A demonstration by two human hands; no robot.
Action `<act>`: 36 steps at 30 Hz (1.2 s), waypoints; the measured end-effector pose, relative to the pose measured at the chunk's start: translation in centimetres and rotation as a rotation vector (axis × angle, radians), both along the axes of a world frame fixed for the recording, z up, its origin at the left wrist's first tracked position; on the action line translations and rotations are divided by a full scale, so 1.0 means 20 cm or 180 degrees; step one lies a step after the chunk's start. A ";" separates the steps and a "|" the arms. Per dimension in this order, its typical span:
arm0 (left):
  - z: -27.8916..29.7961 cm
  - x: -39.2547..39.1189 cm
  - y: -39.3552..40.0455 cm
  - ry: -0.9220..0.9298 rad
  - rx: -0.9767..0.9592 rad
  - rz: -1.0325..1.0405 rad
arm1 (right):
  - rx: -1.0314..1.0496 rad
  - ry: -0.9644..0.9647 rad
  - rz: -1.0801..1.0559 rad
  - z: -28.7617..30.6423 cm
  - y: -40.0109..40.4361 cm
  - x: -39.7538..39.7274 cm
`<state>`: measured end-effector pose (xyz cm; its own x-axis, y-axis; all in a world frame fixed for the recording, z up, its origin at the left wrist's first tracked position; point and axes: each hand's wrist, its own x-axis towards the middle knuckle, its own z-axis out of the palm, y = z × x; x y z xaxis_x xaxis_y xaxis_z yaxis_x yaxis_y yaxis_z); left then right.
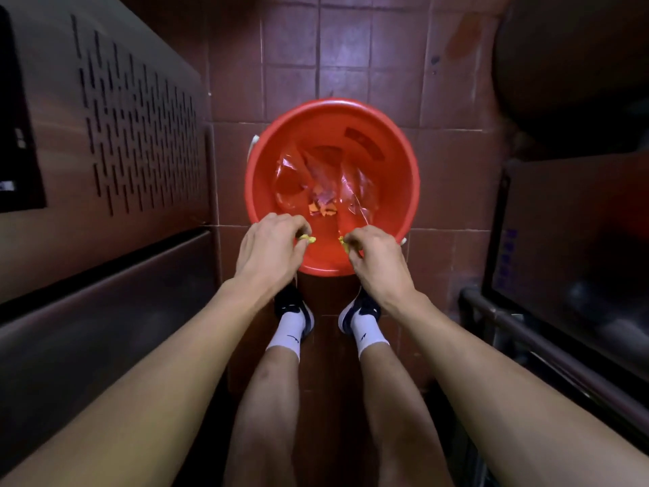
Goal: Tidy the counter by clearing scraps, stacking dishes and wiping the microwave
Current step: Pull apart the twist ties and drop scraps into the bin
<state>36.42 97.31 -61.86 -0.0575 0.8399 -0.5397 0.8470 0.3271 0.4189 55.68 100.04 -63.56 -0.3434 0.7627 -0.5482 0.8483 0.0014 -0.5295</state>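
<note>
Nearest, two bare legs run down to white socks (291, 328) and dark shoes (365, 307) on the red tile floor (291, 65); both forearms reach forward over them; the left hand (267, 247) hangs above the near rim of the bucket (404, 163), its fingers (298, 228) curled in and pinching a yellow scrap (309, 239) at the tips; the right hand (375, 254), just beside it but apart, has its fingers (354, 237) curled the same way, pinching a second yellow scrap (342, 242); both scraps are held over the bucket's open mouth, inside its near edge; the bucket itself is red and stands on the floor just ahead of the shoes; deep inside lie crumpled clear plastic (354, 191) and a few orange and purple bits (321, 207) at the bottom; a steel cabinet (140, 135) with rows of vent slots stands along the left; a dark box (569, 240) on a metal rack sits at the right; a large dark round vessel (579, 65) fills the far right corner
</note>
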 end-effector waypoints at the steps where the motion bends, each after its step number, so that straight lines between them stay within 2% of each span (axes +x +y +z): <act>1: -0.05 0.00 0.00 -0.0004 -0.0009 -0.0007 | -0.0010 -0.0021 -0.0007 -0.05 0.00 -0.01; 7: -0.25 -0.04 0.01 0.0020 -0.0010 -0.0085 | -0.0030 -0.0181 -0.0057 -0.30 0.03 -0.08; 13: -0.34 -0.07 0.00 0.0037 -0.0014 -0.0164 | 0.0027 -0.0297 -0.0025 -0.42 0.05 -0.15; 26: -0.37 0.02 0.08 -0.0097 0.0031 -0.0046 | -0.0061 -0.0334 -0.0087 -0.35 0.05 -0.06; 36: -0.36 0.02 0.01 0.0032 -0.0199 -0.0083 | -0.0140 -0.0408 0.0016 -0.30 0.05 -0.01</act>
